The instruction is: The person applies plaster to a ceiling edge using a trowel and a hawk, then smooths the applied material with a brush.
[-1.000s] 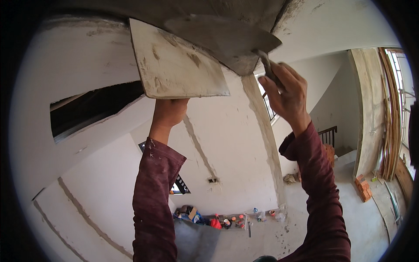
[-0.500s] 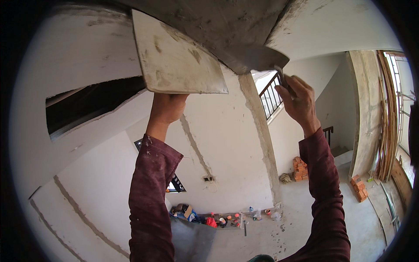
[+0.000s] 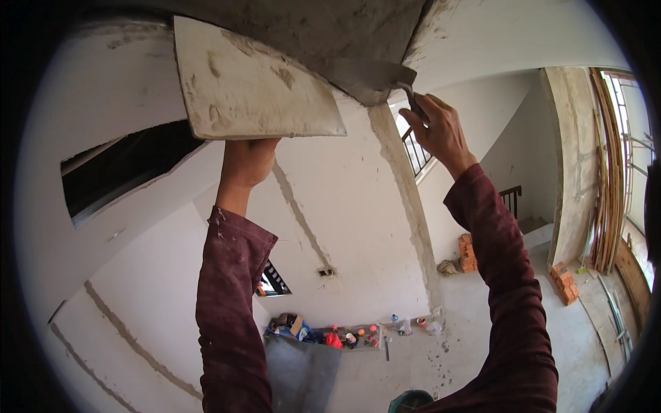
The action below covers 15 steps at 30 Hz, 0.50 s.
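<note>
Overhead, my left hand is closed beneath a plasterer's hawk, a pale flat board smeared with grey mortar; its handle is hidden. My right hand grips a trowel by its handle. The trowel's grey blade lies up against the dark, mortar-coated surface above, just right of the hawk, and its left part is blurred. What lies on the hawk's upper face cannot be seen.
A dark rectangular opening cuts the white surface at left. Far below on the floor are bricks, a grey sheet and assorted containers. Long wooden strips lean at right. A green rounded object shows at the bottom edge.
Both hands have shifted left and slightly up in the view, carrying the hawk and the trowel. The background has moved a little too.
</note>
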{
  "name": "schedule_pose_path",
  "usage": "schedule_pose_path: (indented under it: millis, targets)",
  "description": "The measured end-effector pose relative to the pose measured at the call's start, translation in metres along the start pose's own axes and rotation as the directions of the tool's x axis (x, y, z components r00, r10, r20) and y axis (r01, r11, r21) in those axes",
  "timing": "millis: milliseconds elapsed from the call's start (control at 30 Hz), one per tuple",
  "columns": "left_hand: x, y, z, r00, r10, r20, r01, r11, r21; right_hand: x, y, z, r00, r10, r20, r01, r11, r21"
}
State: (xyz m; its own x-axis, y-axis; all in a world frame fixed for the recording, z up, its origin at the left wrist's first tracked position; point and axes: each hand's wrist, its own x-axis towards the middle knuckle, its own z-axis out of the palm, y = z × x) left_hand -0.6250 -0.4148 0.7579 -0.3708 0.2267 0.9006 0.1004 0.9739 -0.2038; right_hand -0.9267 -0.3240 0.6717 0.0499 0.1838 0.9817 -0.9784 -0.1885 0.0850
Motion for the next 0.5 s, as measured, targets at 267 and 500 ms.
schedule_pose_path:
  millis: [267,500]
  targets:
    - [-0.001,0.003,-0.004,0.999,0.039,0.013,-0.040,0.997,0.065,-0.025,-0.001,-0.053,0.990,-0.131,-0.046,0.106,0.929,-0.356]
    - [-0.001,0.008,0.004,1.000,0.014,-0.004,-0.015,0.993,-0.117,0.019,-0.030,-0.082,0.961,-0.275,-0.003,0.227,0.797,-0.560]
